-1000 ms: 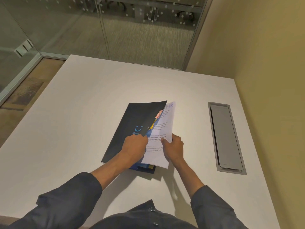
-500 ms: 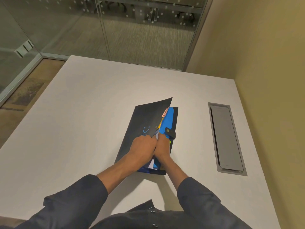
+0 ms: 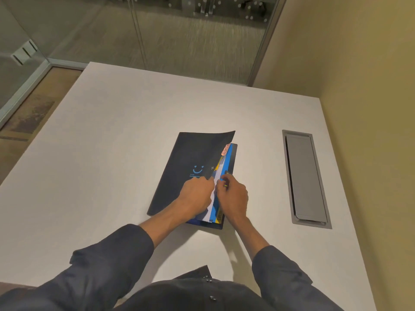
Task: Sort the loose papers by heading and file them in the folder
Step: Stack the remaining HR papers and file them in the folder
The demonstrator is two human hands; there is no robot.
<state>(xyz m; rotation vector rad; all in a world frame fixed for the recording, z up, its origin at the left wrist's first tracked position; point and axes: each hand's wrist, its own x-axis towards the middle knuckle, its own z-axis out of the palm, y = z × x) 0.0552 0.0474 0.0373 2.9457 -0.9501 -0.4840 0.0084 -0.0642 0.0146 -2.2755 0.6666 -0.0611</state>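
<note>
A dark folder (image 3: 190,158) with a blue smiley lies in the middle of the white table (image 3: 112,142), its cover lifted a little along the right edge. Under the cover show blue dividers (image 3: 229,157), an orange tab (image 3: 225,151) and a strip of white paper (image 3: 213,198). My left hand (image 3: 196,194) grips the cover's right edge near its lower half. My right hand (image 3: 233,196) sits just right of it on the folder's open edge, fingers curled at the inner sheets beside the dark clasp strap (image 3: 226,172). What those fingers pinch is hidden.
A grey metal cable hatch (image 3: 306,178) is set flush into the table at the right. A beige wall (image 3: 370,108) runs along the right side and glass partitions (image 3: 157,30) stand behind the table's far edge.
The white sheet that stuck out to the right a second ago has gone inside the folder. The cover has dropped lower, and my right hand has shifted right along the open edge.
</note>
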